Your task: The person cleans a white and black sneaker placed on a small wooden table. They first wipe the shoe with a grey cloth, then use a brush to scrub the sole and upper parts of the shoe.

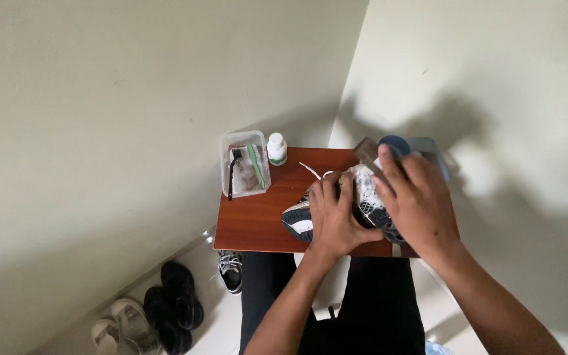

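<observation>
**Shoe and brush on the small table**

A person sits at a small reddish-brown table [251, 227] pushed into the corner of two pale walls, dark trousers showing below its near edge. On the table lies a shoe [336, 210], white and black with a dark sole, its toe pointing to the person's left. A white lace [309, 170] trails from it across the wood.

The left hand [334, 217] lies flat over the middle of the shoe, fingers curled across the top, pinning it to the table. The right hand [415, 200] is closed around a brush [365, 151], whose blurred head sticks up past the fingers, right above the heel end of the shoe. The two hands are close together, nearly touching over the shoe.

Behind the right hand stands a bluish container [422, 148], partly hidden and blurred; I cannot tell what it holds.

At the far left corner of the table sits a clear plastic box [244, 164] with a green-handled brush and a black-handled one inside. Just beside it is a small white bottle [276, 148].

On the floor by the left wall rest a pair of black shoes [175, 306] and pale sandals [119, 325]. A sneaker [230, 269] lies beside the person's leg, under the table edge.
</observation>
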